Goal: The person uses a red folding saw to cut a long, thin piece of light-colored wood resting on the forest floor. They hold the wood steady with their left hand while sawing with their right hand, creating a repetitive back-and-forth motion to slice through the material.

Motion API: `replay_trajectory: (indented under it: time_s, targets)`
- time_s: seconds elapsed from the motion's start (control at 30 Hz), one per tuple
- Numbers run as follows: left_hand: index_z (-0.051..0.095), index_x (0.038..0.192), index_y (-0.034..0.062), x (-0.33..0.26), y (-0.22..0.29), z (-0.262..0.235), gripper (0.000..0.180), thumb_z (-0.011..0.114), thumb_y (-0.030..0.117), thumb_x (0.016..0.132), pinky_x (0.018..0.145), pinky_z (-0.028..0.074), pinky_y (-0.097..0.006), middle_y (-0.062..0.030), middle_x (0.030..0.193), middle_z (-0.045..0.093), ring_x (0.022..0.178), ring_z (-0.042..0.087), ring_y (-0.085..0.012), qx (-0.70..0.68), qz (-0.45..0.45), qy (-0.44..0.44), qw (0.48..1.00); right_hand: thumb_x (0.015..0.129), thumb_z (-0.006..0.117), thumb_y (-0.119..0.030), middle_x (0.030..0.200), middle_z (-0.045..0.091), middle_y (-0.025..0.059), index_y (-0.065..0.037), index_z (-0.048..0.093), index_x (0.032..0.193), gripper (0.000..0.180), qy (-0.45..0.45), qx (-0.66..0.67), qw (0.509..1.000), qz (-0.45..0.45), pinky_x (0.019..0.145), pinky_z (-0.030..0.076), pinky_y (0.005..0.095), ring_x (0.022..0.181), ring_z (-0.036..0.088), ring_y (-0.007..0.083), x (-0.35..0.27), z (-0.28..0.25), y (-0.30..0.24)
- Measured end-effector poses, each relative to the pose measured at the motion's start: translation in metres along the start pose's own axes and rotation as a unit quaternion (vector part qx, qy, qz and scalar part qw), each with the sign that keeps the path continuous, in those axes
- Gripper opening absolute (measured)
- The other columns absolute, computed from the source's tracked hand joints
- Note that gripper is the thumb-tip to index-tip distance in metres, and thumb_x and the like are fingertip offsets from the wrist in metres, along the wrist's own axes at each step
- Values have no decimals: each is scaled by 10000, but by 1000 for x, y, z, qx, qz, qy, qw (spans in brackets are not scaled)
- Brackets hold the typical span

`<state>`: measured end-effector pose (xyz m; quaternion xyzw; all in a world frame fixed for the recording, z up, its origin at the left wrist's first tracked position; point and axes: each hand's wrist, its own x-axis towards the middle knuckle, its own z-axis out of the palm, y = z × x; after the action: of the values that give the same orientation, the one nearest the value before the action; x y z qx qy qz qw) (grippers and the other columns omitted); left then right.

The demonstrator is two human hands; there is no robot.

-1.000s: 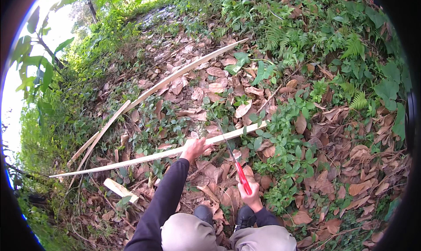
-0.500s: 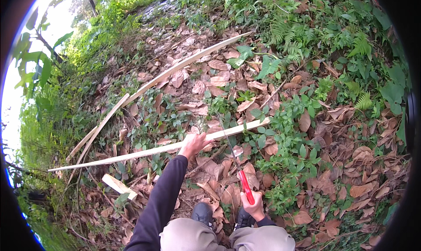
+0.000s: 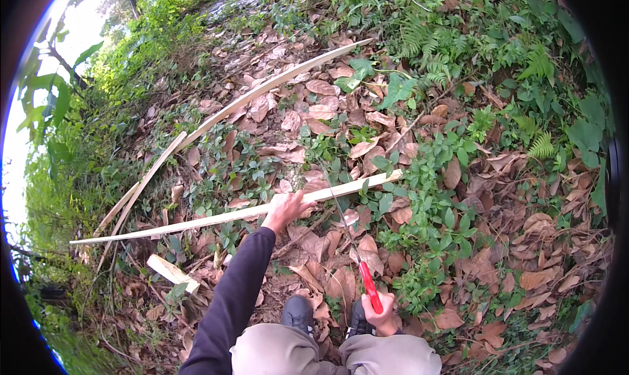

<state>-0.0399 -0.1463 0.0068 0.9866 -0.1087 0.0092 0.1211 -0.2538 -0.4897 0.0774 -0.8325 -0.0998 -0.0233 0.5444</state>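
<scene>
Saw [image 3: 369,284] drawn back in right hand [image 3: 382,315]; left hand [image 3: 285,209] holds board [image 3: 223,217].

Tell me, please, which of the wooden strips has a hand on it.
The pale strip under the left hand, crossed by the red-handled handsaw; the other strips lie untouched.

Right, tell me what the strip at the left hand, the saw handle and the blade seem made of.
Strip: looks like bare wood, pale and matte, unpainted. Saw handle: probably plastic, though painted metal is possible; smooth, shiny red. Blade: likely metal, thin and grey; its finish is too small to tell.
</scene>
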Motion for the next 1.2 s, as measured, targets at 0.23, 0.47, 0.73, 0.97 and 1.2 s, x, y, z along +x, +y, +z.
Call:
replay_trajectory:
  time_s: [0.23, 0.47, 0.73, 0.97, 1.2]
  targets:
    - [597, 842, 86, -9, -16, -7, 526, 583, 604, 932, 519, 508, -466, -155, 588, 629, 540, 648, -354, 5, 10, 26, 1000, 850, 684, -93, 496, 489, 103, -21, 550, 627, 270, -14, 60, 997, 47, 449, 382, 363, 409, 517, 224, 43, 26, 4]
    - [594, 857, 80, -1, 7, 0, 556, 552, 629, 938, 530, 504, -495, -170, 592, 628, 563, 658, -372, 5, 0, -38, 999, 854, 681, -85, 491, 488, 72, -9, 588, 639, 247, 9, 32, 999, 14, 446, 367, 348, 406, 502, 163, 32, 16, 14]
    - [609, 823, 53, 9, -19, -23, 549, 559, 584, 954, 581, 504, -480, -206, 662, 636, 648, 660, -396, 14, -21, -14, 1000, 833, 698, -116, 473, 472, 89, -49, 536, 584, 305, -5, 55, 998, 28, 436, 385, 360, 389, 522, 221, 25, 17, -7]
    - [589, 789, 85, -10, 4, -1, 564, 564, 631, 928, 515, 501, -478, -158, 545, 596, 526, 636, -375, -1, -3, 7, 1000, 837, 680, -93, 488, 486, 102, -15, 543, 619, 269, 14, 74, 997, -9, 447, 381, 359, 408, 524, 203, 108, 70, 19]
    - [636, 777, 76, 8, -39, -19, 597, 550, 649, 921, 558, 516, -475, -175, 598, 626, 577, 661, -369, 10, -30, 38, 999, 852, 672, -88, 513, 493, 110, -3, 569, 667, 228, -30, 34, 998, -49, 448, 381, 354, 420, 542, 209, 88, 52, -3]
